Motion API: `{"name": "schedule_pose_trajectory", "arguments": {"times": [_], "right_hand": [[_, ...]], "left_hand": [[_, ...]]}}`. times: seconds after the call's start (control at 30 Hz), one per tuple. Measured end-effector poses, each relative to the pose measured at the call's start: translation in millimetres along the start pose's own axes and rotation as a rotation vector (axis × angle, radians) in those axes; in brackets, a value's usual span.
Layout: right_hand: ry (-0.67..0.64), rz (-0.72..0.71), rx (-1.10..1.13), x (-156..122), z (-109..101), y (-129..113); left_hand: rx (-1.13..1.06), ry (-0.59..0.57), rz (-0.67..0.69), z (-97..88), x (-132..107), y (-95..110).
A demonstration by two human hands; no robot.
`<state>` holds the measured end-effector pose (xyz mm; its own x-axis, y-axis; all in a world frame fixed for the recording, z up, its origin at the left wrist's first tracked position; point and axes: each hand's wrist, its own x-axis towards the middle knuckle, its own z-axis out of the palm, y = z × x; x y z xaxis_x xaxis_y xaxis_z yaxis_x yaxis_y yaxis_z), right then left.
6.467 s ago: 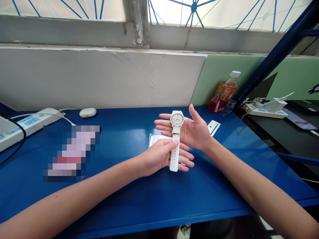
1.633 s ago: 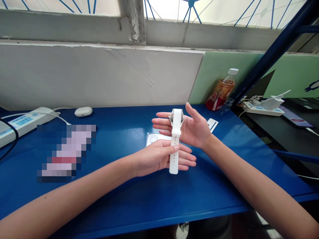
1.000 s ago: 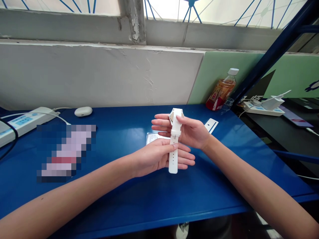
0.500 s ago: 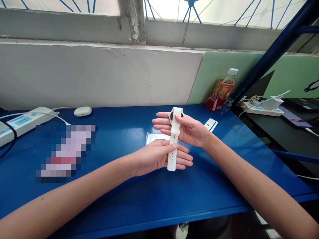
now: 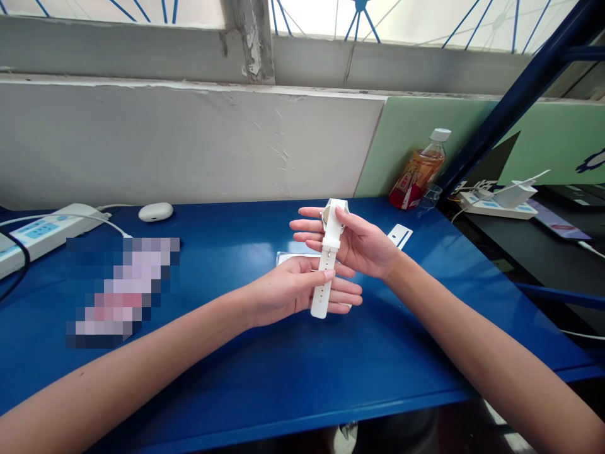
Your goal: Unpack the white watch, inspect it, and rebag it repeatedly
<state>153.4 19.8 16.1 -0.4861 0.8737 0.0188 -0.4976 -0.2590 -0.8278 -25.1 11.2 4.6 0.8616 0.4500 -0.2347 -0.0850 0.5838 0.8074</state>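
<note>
A wristwatch (image 5: pixel 330 243) with a white strap is held in the air between both hands, its holed strap end pointing down toward me. My right hand (image 5: pixel 362 243) pinches the upper part by the watch case, thumb on top and fingers stretched out behind. Lower down, my left hand (image 5: pixel 302 287) grips the holed strap end between its thumb and fingers. Behind the left hand lies a flat clear-and-white packet (image 5: pixel 283 258), mostly hidden. A white card with a dark stripe (image 5: pixel 400 236) lies just beyond my right wrist.
On the blue desk (image 5: pixel 227 372) at left are a power strip (image 5: pixel 51 230), a white earbud case (image 5: pixel 155 212) and a pixelated phone-like object (image 5: pixel 137 277) with a cable. A drink bottle (image 5: pixel 418 173) stands by the blue post (image 5: pixel 510 94); another power strip (image 5: pixel 501 205) sits further right.
The watch has tilted slightly, its lower strap end swinging to the left. My left hand has shifted a little up and left; the right hand has barely moved.
</note>
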Motion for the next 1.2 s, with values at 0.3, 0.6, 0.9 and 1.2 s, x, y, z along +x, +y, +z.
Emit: {"name": "schedule_pose_trajectory", "arguments": {"times": [0.3,0.6,0.9,1.2], "right_hand": [[-0.051,0.018,0.020,0,0,0],[-0.028,0.014,0.052,-2,3,-6],[0.005,-0.024,0.030,-2,-2,-7],[0.252,-0.275,0.082,7,-20,-7]], "left_hand": [[-0.030,-0.135,-0.010,-1.4,-1,1],[-0.030,-0.119,-0.006,-2.9,0,0],[-0.018,-0.110,-0.011,-1.3,-1,2],[-0.312,0.127,0.164,2.0,-2,12]]}}
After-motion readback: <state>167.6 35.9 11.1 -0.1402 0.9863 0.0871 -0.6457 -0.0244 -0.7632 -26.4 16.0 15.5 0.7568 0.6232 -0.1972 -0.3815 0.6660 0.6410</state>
